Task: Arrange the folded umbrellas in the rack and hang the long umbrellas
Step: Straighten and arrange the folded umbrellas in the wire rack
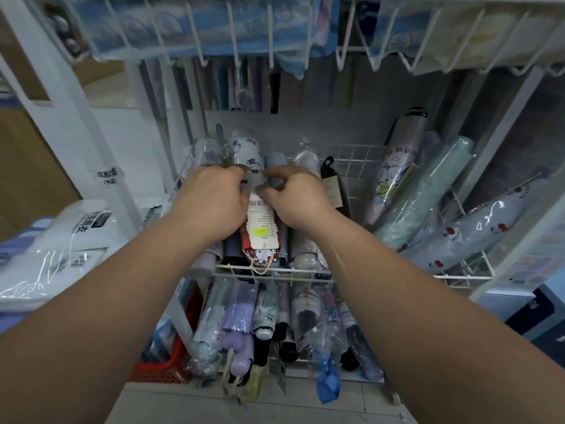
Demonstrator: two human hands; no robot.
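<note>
Our left hand [211, 198] and right hand [295, 194] pinch a wrapped umbrella [249, 159] in the rack [305, 272]; probably light and slippery, best held mid-body.

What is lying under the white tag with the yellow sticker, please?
A folded umbrella with a red cartoon-cat print; above the tag, the left hand and right hand cover it.

Long umbrellas [223, 87] blurred, tops seemingly hidden behind upper wire shelf [270, 50]
</note>
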